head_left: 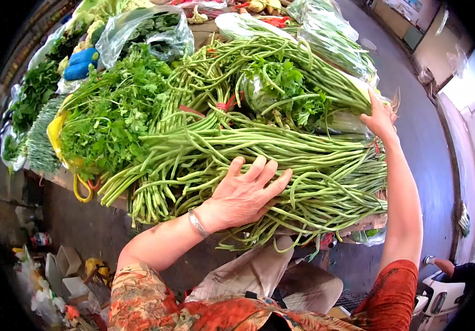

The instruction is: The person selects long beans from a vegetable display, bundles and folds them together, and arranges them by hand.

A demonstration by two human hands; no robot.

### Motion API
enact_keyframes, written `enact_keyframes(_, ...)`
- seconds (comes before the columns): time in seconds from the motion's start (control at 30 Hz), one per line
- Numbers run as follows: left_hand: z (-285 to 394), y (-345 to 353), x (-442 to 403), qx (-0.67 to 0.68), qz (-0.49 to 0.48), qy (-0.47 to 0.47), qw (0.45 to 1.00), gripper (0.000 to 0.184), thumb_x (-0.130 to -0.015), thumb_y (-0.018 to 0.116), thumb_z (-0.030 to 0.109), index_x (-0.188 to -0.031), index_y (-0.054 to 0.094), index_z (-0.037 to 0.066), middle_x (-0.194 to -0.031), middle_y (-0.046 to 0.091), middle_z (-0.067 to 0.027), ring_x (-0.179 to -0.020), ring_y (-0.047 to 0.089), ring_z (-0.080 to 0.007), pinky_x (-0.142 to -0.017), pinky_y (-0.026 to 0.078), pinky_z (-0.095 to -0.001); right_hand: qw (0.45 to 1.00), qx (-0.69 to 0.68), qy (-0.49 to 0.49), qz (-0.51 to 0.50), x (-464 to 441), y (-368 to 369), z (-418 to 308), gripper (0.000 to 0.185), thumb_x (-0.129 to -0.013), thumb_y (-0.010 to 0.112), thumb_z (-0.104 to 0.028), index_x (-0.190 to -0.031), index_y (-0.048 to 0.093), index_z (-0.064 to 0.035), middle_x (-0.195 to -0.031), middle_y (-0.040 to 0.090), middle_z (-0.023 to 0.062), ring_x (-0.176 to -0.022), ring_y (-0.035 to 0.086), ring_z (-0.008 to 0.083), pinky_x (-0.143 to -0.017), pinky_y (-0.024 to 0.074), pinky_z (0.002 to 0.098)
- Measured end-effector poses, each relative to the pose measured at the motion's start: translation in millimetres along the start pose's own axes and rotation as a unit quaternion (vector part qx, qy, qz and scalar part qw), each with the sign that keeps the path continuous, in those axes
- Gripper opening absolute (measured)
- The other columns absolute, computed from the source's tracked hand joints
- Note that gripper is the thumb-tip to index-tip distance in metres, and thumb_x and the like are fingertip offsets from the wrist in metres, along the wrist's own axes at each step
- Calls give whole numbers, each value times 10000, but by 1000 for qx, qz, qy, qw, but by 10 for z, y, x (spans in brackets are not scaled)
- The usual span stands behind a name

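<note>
My left hand point(248, 193) lies with fingers spread on a large pile of long green beans point(315, 149), a silver bracelet point(198, 223) on its wrist. At the right end of the pile, my right hand point(381, 118) rests against the vegetable ends, thumb and forefinger apart. Pale stalks point(359, 83) and thin, root-like strands point(396, 102) show beside it. Its other fingers are partly hidden. A red tie point(227, 103) binds one bunch of the beans. Behind the front beans sits a leafy green bunch in clear plastic point(259, 95).
Leafy herbs point(113, 116) lie to the left, near a yellow bag edge point(56, 135) and blue netting point(80, 64). Bagged greens point(148, 33) stand at the back. Crates and litter point(66, 265) lie on the floor at lower left. Another person's arm point(441, 265) shows at right.
</note>
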State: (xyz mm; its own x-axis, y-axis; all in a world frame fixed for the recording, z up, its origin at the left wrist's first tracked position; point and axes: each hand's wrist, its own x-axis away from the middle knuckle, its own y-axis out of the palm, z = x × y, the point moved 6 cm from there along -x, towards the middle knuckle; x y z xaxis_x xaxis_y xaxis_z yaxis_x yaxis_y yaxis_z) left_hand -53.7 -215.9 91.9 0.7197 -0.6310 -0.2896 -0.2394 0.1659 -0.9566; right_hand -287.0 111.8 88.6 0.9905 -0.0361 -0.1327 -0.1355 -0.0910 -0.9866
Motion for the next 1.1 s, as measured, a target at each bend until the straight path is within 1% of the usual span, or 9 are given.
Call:
enact_keyframes(0.2,18,-13,-21,-6,-16,-7,1000,798,-699,763,321,-1425,446,216,-1305,473,-69,-1225,407,-258,-978,318,-491,998,41,-32,39,231,-83,-97,559,-696,766,-339,-1191,639,-110,-1303,511,183,-1276,411,371,-1054,288,565)
enact_keyframes(0.33,19,-16,-11,6,-16,-3,1000,787,-721,742,304,-1436,431,202,-1326,468,-90,-1236,401,-277,-981,310,-504,993,-69,-85,47,502,-526,-166,446,-735,697,-280,-1112,611,-57,-1007,658,199,-993,632,371,-877,484,446)
enact_keyframes(0.5,37,-39,9,15,-3,-5,1000,693,-794,686,306,-1428,438,177,-1314,478,-104,-1232,411,-298,-973,314,-505,989,23,-109,98,760,-1342,-245,380,-749,698,-298,-1022,585,-59,-952,666,217,-928,653,388,-805,511,484)
enact_keyframes(0.7,66,-69,55,11,23,-5,1000,652,-799,693,299,-1395,469,163,-1287,496,-96,-1229,419,-279,-984,319,-472,953,-14,-159,256,1193,-2802,-220,457,-763,708,-293,-1112,594,-21,-914,671,213,-833,669,360,-773,521,453)
enact_keyframes(0.83,81,-99,87,14,26,-3,1000,652,-796,701,284,-1391,474,144,-1288,501,-94,-1231,421,-272,-989,316,-458,906,-96,-120,393,1727,-3883,125,462,-841,695,-306,-1205,611,-34,-858,669,72,-685,611,160,-667,515,326)
enact_keyframes(0.9,76,-86,93,26,40,-5,999,659,-787,706,280,-1392,477,156,-1313,499,-89,-1251,417,-264,-1002,309,-452,912,-62,-67,399,2174,-4370,226,355,-880,688,-241,-1182,631,-64,-846,624,-7,-734,538,103,-688,448,272)
enact_keyframes(0.93,76,-82,97,20,47,-6,999,662,-784,709,274,-1394,477,162,-1304,501,-82,-1248,419,-259,-1002,311,-451,895,-42,-116,430,2312,-4596,470,355,-889,683,-253,-1188,631,-67,-844,610,-20,-732,525,89,-683,438,256)
enact_keyframes(1.03,96,-86,103,11,43,3,999,703,-759,732,251,-1404,467,170,-1254,501,-64,-1228,425,-248,-993,321,-452,867,22,-146,476,2947,-5009,752,405,-904,675,-265,-1241,610,-50,-951,650,-23,-803,554,60,-699,439,226)
enact_keyframes(1.1,128,-122,104,-12,19,2,1000,711,-762,740,262,-1409,459,169,-1260,499,-64,-1228,419,-253,-991,326,-446,870,112,-56,478,3444,-5151,835,462,-859,725,-321,-1256,611,-115,-927,690,2,-802,606,93,-733,486,237)
